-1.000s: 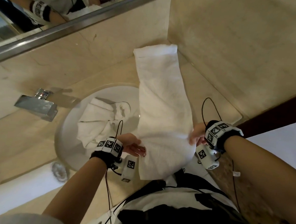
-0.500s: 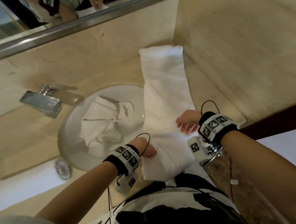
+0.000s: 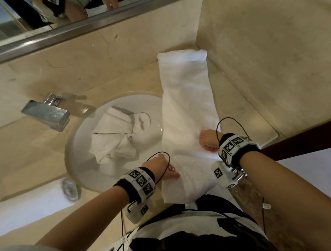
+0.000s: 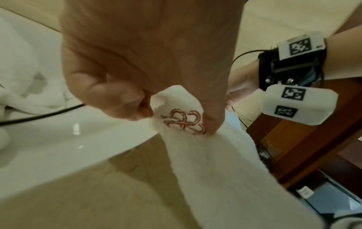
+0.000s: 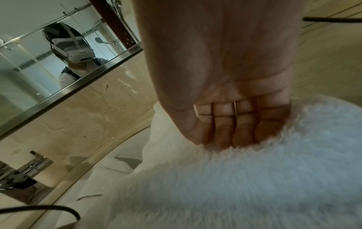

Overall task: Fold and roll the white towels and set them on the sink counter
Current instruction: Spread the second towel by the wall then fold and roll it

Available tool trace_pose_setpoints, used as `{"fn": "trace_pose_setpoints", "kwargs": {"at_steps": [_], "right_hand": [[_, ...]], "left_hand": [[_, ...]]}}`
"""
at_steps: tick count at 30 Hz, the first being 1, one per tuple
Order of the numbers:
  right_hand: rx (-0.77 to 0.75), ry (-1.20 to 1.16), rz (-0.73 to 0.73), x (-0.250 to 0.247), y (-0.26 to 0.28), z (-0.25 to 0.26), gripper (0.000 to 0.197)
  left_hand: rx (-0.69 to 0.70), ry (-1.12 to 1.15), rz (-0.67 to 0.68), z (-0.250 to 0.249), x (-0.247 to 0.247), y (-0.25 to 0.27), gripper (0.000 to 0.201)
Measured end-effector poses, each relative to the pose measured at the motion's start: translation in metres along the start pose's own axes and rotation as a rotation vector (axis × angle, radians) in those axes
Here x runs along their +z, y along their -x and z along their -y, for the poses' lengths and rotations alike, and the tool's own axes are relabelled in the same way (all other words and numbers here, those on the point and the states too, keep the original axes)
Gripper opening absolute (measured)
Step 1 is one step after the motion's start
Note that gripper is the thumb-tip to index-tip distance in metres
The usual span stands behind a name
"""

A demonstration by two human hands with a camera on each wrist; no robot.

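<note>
The left hand (image 4: 149,65) pinches the near left edge of the long white towel (image 3: 187,111), thumb and curled fingers closed on a fold of cloth that bears a red embroidered emblem (image 4: 183,122); the head view shows the same emblem (image 3: 171,167) just beside that hand (image 3: 159,165). The right hand (image 3: 209,140) lies on the towel farther along its right side; the right wrist view shows its fingers (image 5: 223,133) held side by side, bent down at the knuckles and pushing their tips into the pile, with no cloth caught between them. The towel is folded into a long strip that runs from the front of the sink counter (image 3: 242,101) back to the corner where the two marble walls meet, its far end touching the back wall and its near end hanging over the counter's front edge against the person's shirt. Its left edge overlaps the rim of the round white basin (image 3: 75,146). Inside the basin lies a second white towel (image 3: 113,136), crumpled in a loose heap, apart from the long strip. A square chrome faucet (image 3: 47,113) juts over the basin from the left, and a metal-framed mirror (image 3: 20,9) runs along the wall above. Both wrists carry black bands with white marker blocks and thin black cables.
</note>
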State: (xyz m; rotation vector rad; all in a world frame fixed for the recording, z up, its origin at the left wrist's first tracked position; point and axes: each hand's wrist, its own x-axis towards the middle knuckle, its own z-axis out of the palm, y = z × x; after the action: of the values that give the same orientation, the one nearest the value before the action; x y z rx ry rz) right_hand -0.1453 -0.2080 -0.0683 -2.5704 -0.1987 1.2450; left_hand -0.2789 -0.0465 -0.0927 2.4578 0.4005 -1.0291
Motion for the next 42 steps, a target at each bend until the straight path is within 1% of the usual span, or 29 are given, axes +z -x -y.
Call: {"fn": "trace_pose_setpoints", "kwargs": {"at_steps": [2,6,8,10,12,14,16,19,21,25,28,30,31,32,33,35,37,39,42], "right_hand": [[-0.004,0.038,0.007,0.001,0.0,0.0,0.032],[0.011,0.08,0.019,-0.001,0.004,0.004,0.031],[0.022,0.116,0.041,-0.001,0.006,0.006,0.028],[0.019,0.149,0.061,-0.003,0.005,0.007,0.021],[0.013,0.164,0.07,-0.004,0.004,0.006,0.02],[0.016,0.191,0.072,-0.003,0.001,0.006,0.021],[0.019,0.215,0.079,-0.003,-0.001,0.005,0.024],[0.007,0.162,0.1,-0.005,-0.003,0.002,0.022],[0.006,0.058,0.116,-0.006,-0.006,-0.004,0.021],[0.018,-0.109,0.116,-0.007,-0.008,-0.011,0.027],[0.045,-0.17,0.127,-0.007,-0.011,-0.013,0.024],[0.082,-0.264,0.168,-0.01,-0.015,-0.015,0.022],[0.101,-0.33,0.185,-0.014,-0.016,-0.015,0.021],[0.103,-0.378,0.19,-0.019,-0.019,-0.015,0.019],[0.089,-0.373,0.188,-0.027,-0.023,-0.014,0.017],[0.063,-0.354,0.183,-0.041,-0.029,-0.01,0.011],[0.052,-0.448,0.178,-0.059,-0.037,-0.006,0.008],[0.037,-0.559,0.152,-0.074,-0.045,-0.003,0.011],[-0.016,-0.699,0.088,-0.096,-0.062,0.004,0.018]], "left_hand": [[0.034,0.008,-0.009,-0.006,0.001,0.004,0.036],[0.073,0.02,0.008,-0.012,-0.001,0.001,0.026],[0.095,0.034,0.005,-0.014,-0.004,-0.001,0.028],[0.096,0.067,-0.023,-0.011,-0.004,-0.001,0.03],[0.081,0.128,-0.045,-0.008,0.0,0.003,0.03],[0.038,0.193,-0.022,-0.004,0.001,0.002,0.025],[-0.02,0.261,0.052,0.0,-0.003,0.002,0.016],[-0.105,0.428,0.184,0.012,-0.004,-0.001,0.018],[-0.135,0.462,0.238,0.019,0.0,0.001,0.02],[-0.174,0.393,0.309,0.021,-0.002,0.002,0.023],[-0.157,0.218,0.412,0.02,-0.019,-0.003,0.03],[-0.167,0.179,0.45,0.019,-0.033,-0.01,0.028],[-0.172,0.218,0.431,0.018,-0.04,-0.015,0.028],[-0.18,0.298,0.4,0.017,-0.047,-0.02,0.028],[-0.186,0.418,0.353,0.013,-0.054,-0.026,0.023],[-0.193,0.711,0.21,0.001,-0.069,-0.032,0.011],[-0.189,0.946,0.053,-0.012,-0.086,-0.045,0.015],[-0.161,1.083,-0.034,-0.024,-0.102,-0.058,0.021],[-0.165,1.157,-0.135,-0.042,-0.131,-0.082,0.024]]}}
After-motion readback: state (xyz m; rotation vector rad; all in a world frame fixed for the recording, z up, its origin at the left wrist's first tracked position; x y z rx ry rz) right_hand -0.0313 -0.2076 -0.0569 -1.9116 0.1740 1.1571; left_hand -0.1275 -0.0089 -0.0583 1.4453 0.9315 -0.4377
